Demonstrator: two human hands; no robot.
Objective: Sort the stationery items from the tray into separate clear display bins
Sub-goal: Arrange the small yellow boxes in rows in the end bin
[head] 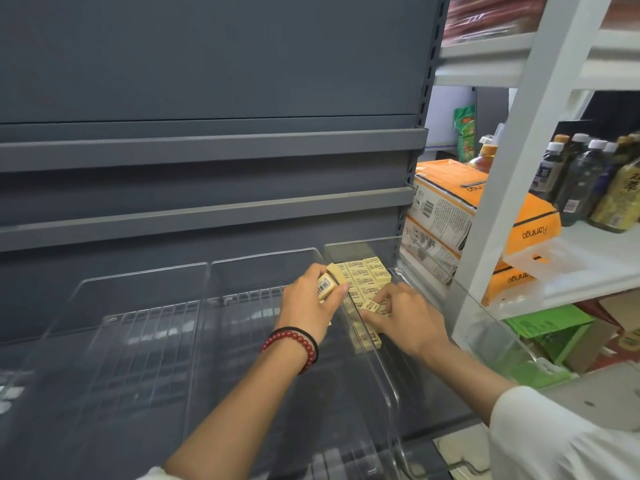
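The left hand point(304, 301) grips a yellow eraser point(326, 286) at the left wall of the rightmost clear bin point(491, 327), while the right hand point(408, 320) pinches a second eraser point(372, 305) among the eraser rows point(369, 275) packed inside that bin

Glossy clear plastic bins point(377, 368), matt grey metal shelving point(207, 147), paper-sleeved erasers point(369, 275)

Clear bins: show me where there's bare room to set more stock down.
Left bin is bare wall to wall. Middle bin is bare too, except where the left hand holds a barcoded eraser by its right wall. Right bin is crowded: eraser rows fill its back, and the right hand pinches a front eraser in its fingers.
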